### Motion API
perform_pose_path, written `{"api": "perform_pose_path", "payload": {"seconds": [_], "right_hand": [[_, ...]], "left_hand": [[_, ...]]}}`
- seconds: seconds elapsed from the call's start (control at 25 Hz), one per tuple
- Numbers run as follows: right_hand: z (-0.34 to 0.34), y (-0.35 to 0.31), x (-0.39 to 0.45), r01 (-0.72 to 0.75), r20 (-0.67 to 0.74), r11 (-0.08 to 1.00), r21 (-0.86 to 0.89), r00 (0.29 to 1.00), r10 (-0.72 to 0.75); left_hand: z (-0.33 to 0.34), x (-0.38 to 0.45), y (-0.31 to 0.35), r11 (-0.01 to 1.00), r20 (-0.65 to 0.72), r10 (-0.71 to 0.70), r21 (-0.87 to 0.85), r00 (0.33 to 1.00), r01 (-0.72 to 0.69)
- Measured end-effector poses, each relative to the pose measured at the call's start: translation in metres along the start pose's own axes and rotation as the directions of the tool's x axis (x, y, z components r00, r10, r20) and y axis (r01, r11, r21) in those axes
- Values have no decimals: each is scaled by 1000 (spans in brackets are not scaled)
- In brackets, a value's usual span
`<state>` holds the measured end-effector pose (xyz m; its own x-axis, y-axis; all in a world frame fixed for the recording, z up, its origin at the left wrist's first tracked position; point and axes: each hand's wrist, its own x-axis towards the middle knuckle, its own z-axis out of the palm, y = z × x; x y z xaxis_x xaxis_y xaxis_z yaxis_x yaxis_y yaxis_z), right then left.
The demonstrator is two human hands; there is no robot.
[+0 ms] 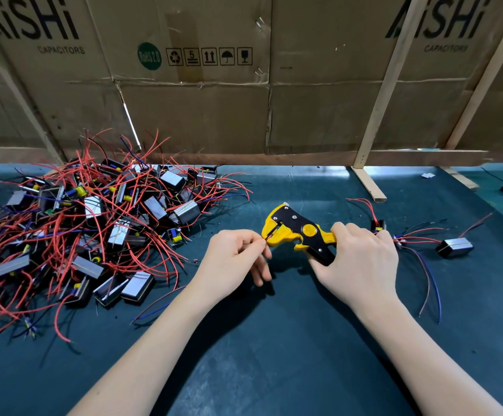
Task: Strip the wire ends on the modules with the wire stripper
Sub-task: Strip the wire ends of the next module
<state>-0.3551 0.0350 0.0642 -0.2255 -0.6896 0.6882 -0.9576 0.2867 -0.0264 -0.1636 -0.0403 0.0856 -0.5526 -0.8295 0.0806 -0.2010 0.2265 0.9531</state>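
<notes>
Two bare forearms are reaching over a dark green table. The right hand is wrapping its fingers around the handles of a yellow and black wire stripper, holding it just above the table with its head pointing left. The left hand is pinching a thin red wire between thumb and forefinger, its tip sitting at the tool's jaws. A heap of modules trailing red wires is lying to the left, another module to the right, cardboard sheets standing behind
</notes>
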Motion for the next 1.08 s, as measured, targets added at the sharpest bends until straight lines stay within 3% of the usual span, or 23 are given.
{"api": "perform_pose_path", "payload": {"seconds": [0.36, 0.56, 0.84, 0.96, 1.08], "right_hand": [[-2, -2, 0, -7, 59, 1000, 8, 998, 7], [-4, -4, 0, -22, 116, 1000, 19, 993, 20], [-2, -4, 2, -91, 278, 993, -81, 954, 110], [-7, -6, 1, -104, 235, 995, -12, 966, 104], [-7, -6, 0, -130, 257, 989, -65, 956, 142]], "left_hand": [[-3, 0, 0, 1000, 12, 3, 17, 1000, -3], [-6, -1, 0, 988, 3, 52, 143, 999, -52], [-5, -2, 1, 982, -1, 56, 180, 998, -55], [-5, -4, 2, 981, -12, 54, 185, 998, -51], [-6, -4, 3, 980, -12, 63, 191, 998, -59]]}}
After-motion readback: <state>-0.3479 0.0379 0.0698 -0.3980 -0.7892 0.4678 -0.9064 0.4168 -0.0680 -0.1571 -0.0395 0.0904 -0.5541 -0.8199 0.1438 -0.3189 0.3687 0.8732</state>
